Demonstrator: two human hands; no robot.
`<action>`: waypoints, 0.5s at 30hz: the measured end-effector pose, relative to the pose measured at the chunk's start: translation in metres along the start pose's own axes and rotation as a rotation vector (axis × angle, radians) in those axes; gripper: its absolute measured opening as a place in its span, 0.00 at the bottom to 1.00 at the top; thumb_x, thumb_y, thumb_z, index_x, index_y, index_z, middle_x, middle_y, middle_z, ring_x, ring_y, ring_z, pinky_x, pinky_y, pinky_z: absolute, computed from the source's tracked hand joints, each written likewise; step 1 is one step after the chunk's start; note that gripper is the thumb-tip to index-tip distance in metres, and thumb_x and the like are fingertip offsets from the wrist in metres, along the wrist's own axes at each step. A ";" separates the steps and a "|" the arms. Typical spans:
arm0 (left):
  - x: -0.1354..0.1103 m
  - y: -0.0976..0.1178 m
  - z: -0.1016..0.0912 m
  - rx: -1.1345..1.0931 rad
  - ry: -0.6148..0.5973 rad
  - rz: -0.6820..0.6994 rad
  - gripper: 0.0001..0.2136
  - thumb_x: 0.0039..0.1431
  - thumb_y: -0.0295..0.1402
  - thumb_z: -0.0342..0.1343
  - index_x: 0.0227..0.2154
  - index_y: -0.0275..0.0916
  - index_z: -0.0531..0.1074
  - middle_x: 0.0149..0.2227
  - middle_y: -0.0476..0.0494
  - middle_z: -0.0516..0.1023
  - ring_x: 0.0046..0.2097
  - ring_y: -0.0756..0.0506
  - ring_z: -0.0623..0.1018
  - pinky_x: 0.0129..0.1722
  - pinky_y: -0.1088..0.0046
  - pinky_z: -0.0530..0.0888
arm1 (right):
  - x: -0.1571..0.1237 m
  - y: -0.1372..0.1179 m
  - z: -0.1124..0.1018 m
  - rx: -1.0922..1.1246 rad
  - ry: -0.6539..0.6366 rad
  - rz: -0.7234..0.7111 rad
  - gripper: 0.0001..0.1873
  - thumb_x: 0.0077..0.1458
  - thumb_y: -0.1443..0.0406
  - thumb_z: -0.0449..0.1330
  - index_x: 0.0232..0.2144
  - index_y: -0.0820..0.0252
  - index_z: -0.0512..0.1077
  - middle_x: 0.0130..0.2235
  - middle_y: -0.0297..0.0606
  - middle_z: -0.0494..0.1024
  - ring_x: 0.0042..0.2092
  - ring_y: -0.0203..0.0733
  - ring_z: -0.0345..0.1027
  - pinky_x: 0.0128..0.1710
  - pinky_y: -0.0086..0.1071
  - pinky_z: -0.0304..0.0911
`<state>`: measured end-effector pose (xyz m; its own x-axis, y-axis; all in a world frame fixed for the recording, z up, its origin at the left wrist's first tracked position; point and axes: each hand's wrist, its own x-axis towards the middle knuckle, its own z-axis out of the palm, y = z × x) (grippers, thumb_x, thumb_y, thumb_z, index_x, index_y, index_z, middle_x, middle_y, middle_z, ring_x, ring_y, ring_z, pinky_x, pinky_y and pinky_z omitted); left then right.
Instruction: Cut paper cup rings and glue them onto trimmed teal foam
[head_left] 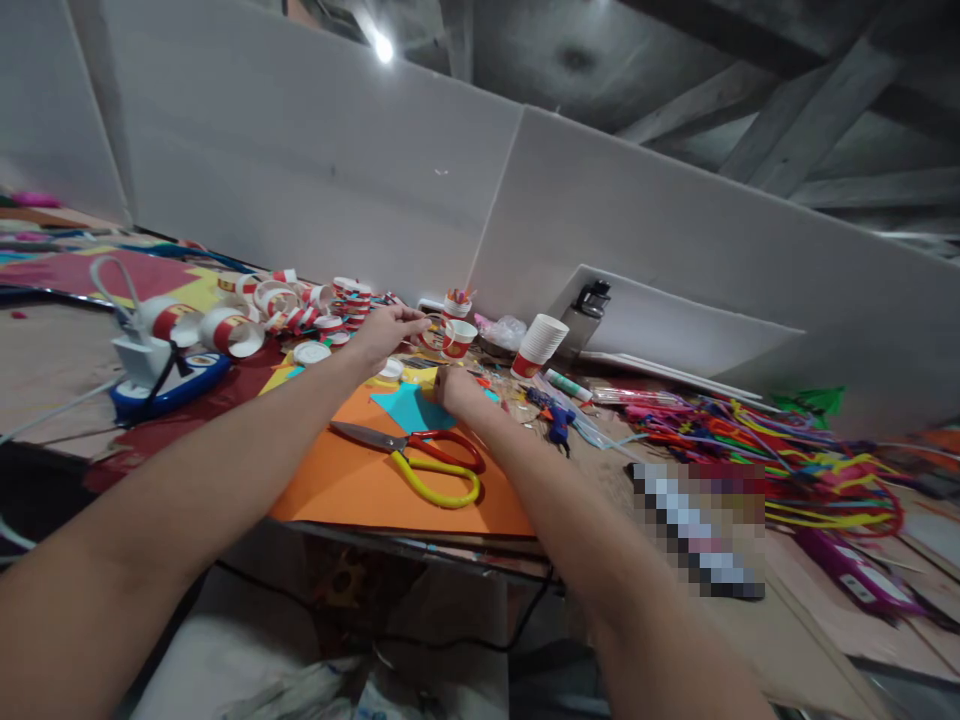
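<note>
Fingers of the left hand (386,328) pinch a paper cup (439,335) near the desk's (52,360) back edge, light, thin, easily crushed, so hold it gently by the rim, while the right hand (452,385) sits just beside, grip impossible to tell.

text: none legible | paper cups (232,332): print too small to read
</note>
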<state>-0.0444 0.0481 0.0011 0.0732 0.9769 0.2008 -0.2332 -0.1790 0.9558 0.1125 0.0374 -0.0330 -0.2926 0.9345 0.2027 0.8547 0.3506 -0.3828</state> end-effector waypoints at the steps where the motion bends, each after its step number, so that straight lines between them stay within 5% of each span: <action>1: 0.000 0.001 0.000 -0.005 0.003 -0.001 0.13 0.44 0.32 0.68 0.31 0.33 0.74 0.22 0.50 0.71 0.22 0.55 0.69 0.20 0.81 0.65 | 0.001 0.000 -0.004 -0.004 -0.006 0.024 0.04 0.51 0.66 0.62 0.30 0.60 0.76 0.32 0.45 0.78 0.38 0.47 0.73 0.38 0.36 0.67; 6: 0.002 0.000 -0.002 -0.056 0.063 0.018 0.10 0.46 0.30 0.67 0.30 0.33 0.72 0.22 0.51 0.71 0.22 0.55 0.69 0.22 0.80 0.66 | -0.021 -0.003 -0.060 0.055 -0.076 0.055 0.07 0.56 0.67 0.56 0.33 0.64 0.74 0.34 0.43 0.79 0.35 0.40 0.72 0.35 0.32 0.66; 10: 0.002 -0.001 -0.003 -0.077 0.047 -0.009 0.09 0.46 0.29 0.66 0.29 0.34 0.71 0.21 0.52 0.71 0.22 0.55 0.69 0.23 0.80 0.66 | -0.058 -0.007 -0.103 0.555 -0.609 -0.138 0.16 0.58 0.56 0.56 0.39 0.62 0.74 0.34 0.39 0.79 0.31 0.34 0.70 0.34 0.30 0.67; 11: 0.001 -0.001 -0.003 -0.085 0.023 -0.021 0.10 0.46 0.28 0.66 0.29 0.34 0.71 0.22 0.51 0.71 0.22 0.55 0.70 0.23 0.80 0.66 | -0.065 -0.007 -0.106 0.623 -0.638 -0.156 0.17 0.57 0.55 0.56 0.39 0.62 0.75 0.35 0.39 0.79 0.32 0.34 0.70 0.36 0.31 0.67; 15: 0.000 -0.003 -0.003 -0.122 -0.070 -0.093 0.10 0.45 0.28 0.66 0.29 0.34 0.71 0.26 0.47 0.75 0.24 0.54 0.72 0.25 0.79 0.69 | -0.070 0.001 -0.085 0.696 -0.056 -0.020 0.12 0.55 0.58 0.59 0.31 0.63 0.73 0.28 0.34 0.75 0.27 0.30 0.65 0.29 0.25 0.62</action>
<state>-0.0470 0.0490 -0.0021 0.1667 0.9773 0.1309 -0.3381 -0.0680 0.9386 0.1705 -0.0325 0.0293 -0.3434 0.9226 0.1760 0.3808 0.3081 -0.8718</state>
